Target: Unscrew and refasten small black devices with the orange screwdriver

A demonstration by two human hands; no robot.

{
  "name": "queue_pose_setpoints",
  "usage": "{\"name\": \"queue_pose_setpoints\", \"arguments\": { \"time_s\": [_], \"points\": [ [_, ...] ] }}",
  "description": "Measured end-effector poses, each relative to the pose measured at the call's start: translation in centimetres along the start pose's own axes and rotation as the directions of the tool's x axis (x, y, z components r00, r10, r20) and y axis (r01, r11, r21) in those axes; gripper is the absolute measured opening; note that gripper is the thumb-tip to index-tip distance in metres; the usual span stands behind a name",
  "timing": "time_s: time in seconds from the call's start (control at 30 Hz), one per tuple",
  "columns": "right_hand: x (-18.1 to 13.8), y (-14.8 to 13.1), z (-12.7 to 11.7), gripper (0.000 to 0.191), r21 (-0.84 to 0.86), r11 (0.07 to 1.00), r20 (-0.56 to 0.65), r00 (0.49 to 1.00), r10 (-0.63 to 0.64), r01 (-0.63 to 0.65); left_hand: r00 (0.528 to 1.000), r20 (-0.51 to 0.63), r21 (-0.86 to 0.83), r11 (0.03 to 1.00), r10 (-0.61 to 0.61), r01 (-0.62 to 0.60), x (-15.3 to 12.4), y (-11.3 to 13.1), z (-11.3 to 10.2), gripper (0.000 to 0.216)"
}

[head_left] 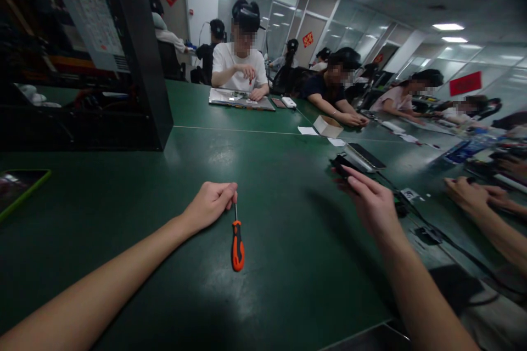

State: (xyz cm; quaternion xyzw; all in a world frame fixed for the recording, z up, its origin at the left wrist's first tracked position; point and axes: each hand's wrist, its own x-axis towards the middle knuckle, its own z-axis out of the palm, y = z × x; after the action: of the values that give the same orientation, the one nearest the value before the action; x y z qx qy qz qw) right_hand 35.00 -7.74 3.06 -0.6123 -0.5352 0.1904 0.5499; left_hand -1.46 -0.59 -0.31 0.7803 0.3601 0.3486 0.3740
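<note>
My left hand [212,204] rests on the green table with its fingers closed around the shaft end of a screwdriver [237,247]. The orange and black handle points toward me and lies on the tabletop. Off to the right, my right hand [373,203] is raised a little over the table. Between its thumb and fingers is a small, dark, flat object [341,166], whose kind I cannot make out. Just behind that hand lies a dark, flat rectangular device [366,156].
A black computer case [142,60] with an exposed side stands at the left. Near it lies a green-edged phone [24,189]. A small open box [328,126] sits farther back. Cables [444,241] run along the right, beside another person's hands [469,194]. Several people sit across the table.
</note>
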Motion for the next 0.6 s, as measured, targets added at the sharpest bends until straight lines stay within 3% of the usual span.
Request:
{"name": "queue_pose_setpoints", "arguments": {
  "time_s": [0.03, 0.07, 0.1, 0.13, 0.23, 0.6],
  "points": [
    [0.8, 1.7, -2.6, 0.043, -0.266, 0.96, -0.081, 0.991, -0.108, 0.083, 1.0, 0.012, 0.02, 1.0, 0.011, -0.012, 0.0, 0.1, 0.0, 0.054],
    [1.4, 3.3, -5.1, 0.042, -0.506, 0.852, -0.11, 0.97, -0.215, 0.132, 0.999, 0.025, 0.046, 0.999, 0.024, -0.025, 0.0, 0.1, 0.0, 0.053],
    [2.0, 4.8, -7.2, 0.044, -0.684, 0.718, -0.1, 0.958, -0.27, 0.131, 0.998, 0.041, 0.077, 0.996, 0.037, -0.04, 0.0, 0.2, 0.0, 0.053],
    [2.5, 6.2, -8.8, 0.044, -0.732, 0.674, -0.117, 0.955, -0.272, 0.102, 0.997, 0.058, 0.11, 0.992, 0.049, -0.055, 0.0, 0.2, 0.1, 0.052],
    [3.5, 9.2, -11.1, 0.043, -0.785, 0.616, -0.12, 0.957, -0.263, 0.07, 0.992, 0.104, 0.183, 0.98, 0.066, -0.084, 0.0, 0.2, 0.1, 0.051],
    [4.2, 14.3, -11.4, 0.044, -0.848, 0.53, -0.155, 0.95, -0.272, 0.014, 0.99, 0.124, 0.239, 0.966, 0.069, -0.098, 0.1, -0.2, 0.1, 0.051]
  ]
}}
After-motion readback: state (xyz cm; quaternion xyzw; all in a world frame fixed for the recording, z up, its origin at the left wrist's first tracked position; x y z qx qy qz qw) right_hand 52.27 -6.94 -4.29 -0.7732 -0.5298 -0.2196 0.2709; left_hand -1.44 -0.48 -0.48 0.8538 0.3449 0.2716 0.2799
